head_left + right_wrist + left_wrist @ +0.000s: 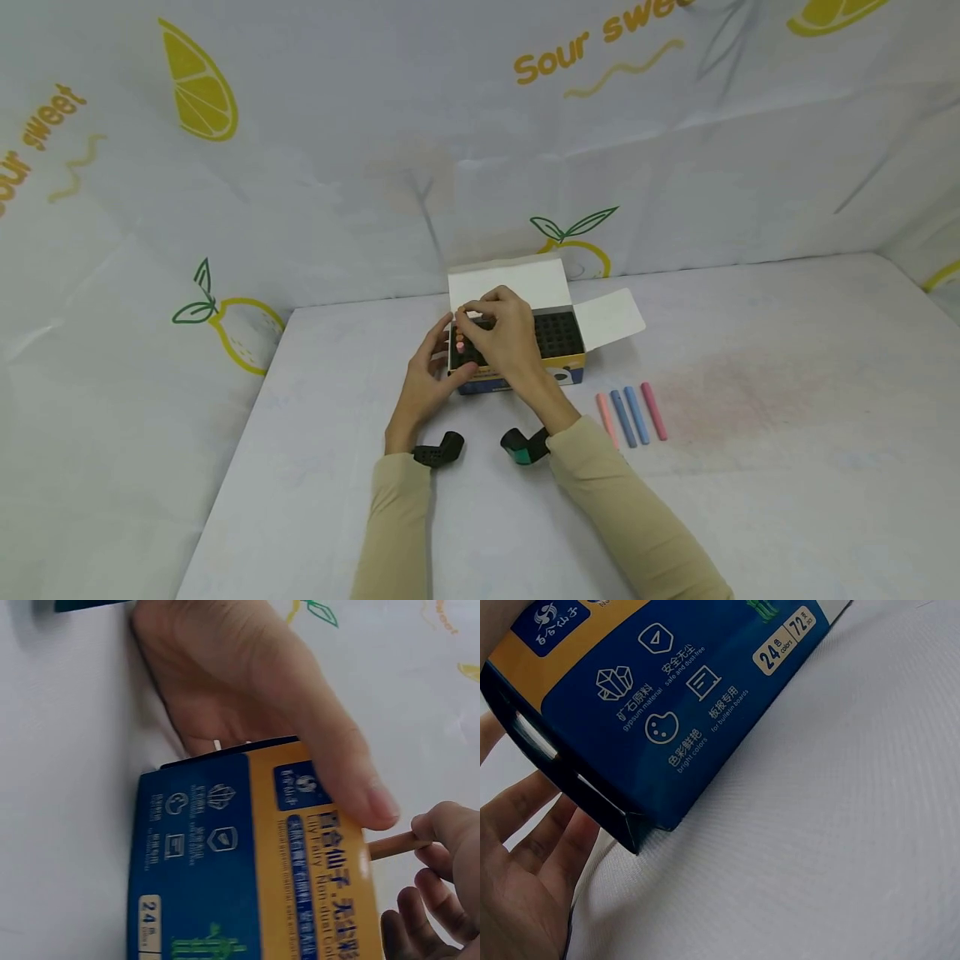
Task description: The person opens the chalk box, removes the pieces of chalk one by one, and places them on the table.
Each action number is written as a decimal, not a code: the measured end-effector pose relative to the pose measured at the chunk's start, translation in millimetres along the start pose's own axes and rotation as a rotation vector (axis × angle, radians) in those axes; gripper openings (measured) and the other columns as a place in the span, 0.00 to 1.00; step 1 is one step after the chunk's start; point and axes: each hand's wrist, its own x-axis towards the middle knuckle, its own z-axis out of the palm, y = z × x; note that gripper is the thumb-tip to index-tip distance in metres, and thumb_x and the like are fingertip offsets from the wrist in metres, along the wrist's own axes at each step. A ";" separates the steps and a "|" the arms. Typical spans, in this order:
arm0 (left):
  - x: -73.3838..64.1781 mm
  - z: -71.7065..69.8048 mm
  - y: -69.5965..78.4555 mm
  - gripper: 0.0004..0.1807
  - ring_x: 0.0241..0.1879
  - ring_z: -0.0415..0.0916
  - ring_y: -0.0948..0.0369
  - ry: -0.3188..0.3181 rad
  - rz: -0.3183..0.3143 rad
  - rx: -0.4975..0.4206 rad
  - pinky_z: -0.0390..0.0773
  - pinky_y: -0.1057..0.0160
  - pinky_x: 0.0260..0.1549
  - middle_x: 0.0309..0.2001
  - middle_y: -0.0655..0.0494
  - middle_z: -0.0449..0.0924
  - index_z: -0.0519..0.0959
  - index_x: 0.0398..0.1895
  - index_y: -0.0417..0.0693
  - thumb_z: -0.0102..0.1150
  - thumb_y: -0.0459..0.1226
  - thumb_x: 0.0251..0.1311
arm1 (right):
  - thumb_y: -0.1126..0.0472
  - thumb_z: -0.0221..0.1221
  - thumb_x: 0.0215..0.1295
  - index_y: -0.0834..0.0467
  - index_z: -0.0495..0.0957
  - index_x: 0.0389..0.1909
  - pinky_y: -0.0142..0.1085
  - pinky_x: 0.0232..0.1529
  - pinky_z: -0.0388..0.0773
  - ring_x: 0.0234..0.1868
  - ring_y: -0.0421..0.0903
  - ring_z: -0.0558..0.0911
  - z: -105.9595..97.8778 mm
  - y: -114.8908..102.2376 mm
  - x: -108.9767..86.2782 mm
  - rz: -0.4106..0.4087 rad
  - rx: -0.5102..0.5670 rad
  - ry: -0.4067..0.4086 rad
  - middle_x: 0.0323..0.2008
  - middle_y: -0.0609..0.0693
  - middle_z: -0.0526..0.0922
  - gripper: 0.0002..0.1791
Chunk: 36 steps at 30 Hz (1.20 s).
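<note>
A blue and yellow chalk box [517,383] stands with its white lid flap raised and a black holed insert inside. My left hand [425,387] grips its left end, thumb over the front face and fingers along the side, as the left wrist view shows of the hand [532,862] beside the printed front. My right hand [513,333] reaches over the box. Its thumb and fingertips pinch an orange chalk stick [394,845], whose lower end is hidden behind the box edge. Pink chalk [461,347] stands in the insert's left part.
Several loose sticks lie right of the box on the white cloth: a peach one [607,421], a dark blue one [623,418], a lighter blue one [637,415] and a red-pink one [654,412]. A white side flap [611,318] sticks out rightward. Behind hangs a lemon-printed cloth [337,167].
</note>
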 end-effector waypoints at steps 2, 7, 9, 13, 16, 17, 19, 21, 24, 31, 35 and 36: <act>-0.1 0.5 1.7 0.46 0.66 0.70 0.45 -0.001 -0.010 -0.005 0.71 0.41 0.68 0.69 0.43 0.70 0.59 0.80 0.68 0.72 0.45 0.60 | 0.62 0.69 0.64 0.66 0.90 0.41 0.47 0.44 0.85 0.40 0.56 0.83 -1.4 -2.2 2.1 -0.013 0.026 0.019 0.38 0.62 0.82 0.11; -1.7 0.8 11.3 0.47 0.67 0.69 0.41 -0.010 -0.044 0.009 0.69 0.40 0.69 0.69 0.38 0.68 0.57 0.81 0.62 0.69 0.39 0.61 | 0.62 0.69 0.63 0.66 0.90 0.39 0.48 0.48 0.85 0.42 0.58 0.84 -7.6 -9.5 5.1 -0.036 0.074 0.038 0.38 0.63 0.82 0.10; -2.4 0.5 17.0 0.46 0.67 0.69 0.39 -0.017 -0.055 0.018 0.69 0.39 0.70 0.70 0.37 0.68 0.57 0.82 0.58 0.68 0.38 0.61 | 0.62 0.69 0.63 0.65 0.90 0.38 0.49 0.48 0.85 0.42 0.58 0.84 -11.8 -13.0 4.8 -0.041 0.090 0.039 0.38 0.63 0.82 0.10; -2.5 0.4 20.4 0.46 0.68 0.68 0.39 -0.018 -0.064 0.022 0.68 0.38 0.70 0.72 0.36 0.66 0.57 0.82 0.56 0.68 0.38 0.62 | 0.62 0.69 0.62 0.65 0.90 0.38 0.52 0.46 0.85 0.42 0.60 0.85 -20.6 -19.3 3.0 -0.052 0.114 0.039 0.36 0.61 0.82 0.10; -1.7 1.0 14.7 0.46 0.69 0.68 0.40 -0.013 -0.060 0.025 0.68 0.39 0.71 0.72 0.39 0.66 0.56 0.81 0.61 0.68 0.40 0.62 | 0.62 0.70 0.62 0.65 0.90 0.38 0.52 0.43 0.84 0.42 0.59 0.85 -26.1 -22.4 0.8 -0.055 0.114 0.035 0.36 0.61 0.82 0.10; -1.4 1.2 12.3 0.46 0.69 0.68 0.41 -0.010 -0.057 0.026 0.68 0.39 0.71 0.72 0.40 0.67 0.57 0.81 0.63 0.68 0.41 0.62 | 0.62 0.70 0.62 0.65 0.90 0.38 0.52 0.42 0.84 0.41 0.59 0.85 -27.6 -23.0 0.0 -0.054 0.114 0.032 0.36 0.61 0.82 0.10; -1.0 1.3 8.4 0.46 0.68 0.69 0.43 -0.007 -0.048 0.025 0.69 0.40 0.70 0.72 0.42 0.68 0.57 0.81 0.66 0.69 0.43 0.62 | 0.62 0.70 0.62 0.66 0.90 0.38 0.51 0.39 0.83 0.40 0.60 0.84 -30.2 -23.7 -1.9 -0.053 0.110 0.028 0.36 0.62 0.82 0.10; -1.0 1.2 6.0 0.45 0.68 0.70 0.44 -0.005 -0.039 0.027 0.70 0.41 0.69 0.71 0.45 0.68 0.58 0.80 0.69 0.70 0.46 0.62 | 0.62 0.70 0.61 0.66 0.90 0.38 0.49 0.36 0.81 0.39 0.60 0.84 -32.8 -24.9 -4.1 -0.053 0.105 0.029 0.36 0.63 0.82 0.10; -1.4 0.9 4.3 0.45 0.67 0.71 0.46 -0.003 -0.023 0.027 0.72 0.41 0.68 0.70 0.46 0.70 0.58 0.79 0.71 0.70 0.52 0.61 | 0.62 0.71 0.60 0.66 0.90 0.37 0.42 0.33 0.77 0.38 0.61 0.83 -36.6 -26.6 -7.9 -0.049 0.106 0.030 0.36 0.62 0.81 0.10; -1.9 0.5 2.6 0.46 0.65 0.72 0.49 0.006 -0.013 0.029 0.73 0.43 0.68 0.69 0.47 0.71 0.59 0.79 0.71 0.70 0.58 0.59 | 0.61 0.71 0.60 0.64 0.91 0.36 0.34 0.31 0.70 0.35 0.59 0.80 -46.1 -33.1 -17.4 -0.052 0.104 0.022 0.36 0.60 0.82 0.09; -2.0 0.7 3.0 0.46 0.65 0.71 0.48 0.004 -0.016 0.028 0.73 0.43 0.68 0.69 0.46 0.70 0.58 0.79 0.71 0.69 0.56 0.59 | 0.62 0.72 0.59 0.63 0.91 0.36 0.33 0.31 0.71 0.33 0.52 0.79 -52.8 -36.0 -23.5 -0.083 0.088 0.036 0.34 0.58 0.83 0.08; -2.0 0.8 3.4 0.45 0.66 0.71 0.48 0.002 -0.016 0.027 0.73 0.43 0.68 0.69 0.46 0.70 0.58 0.79 0.71 0.69 0.54 0.60 | 0.62 0.72 0.59 0.63 0.91 0.36 0.32 0.31 0.70 0.33 0.50 0.78 -54.6 -36.2 -25.4 -0.090 0.082 0.038 0.34 0.57 0.83 0.08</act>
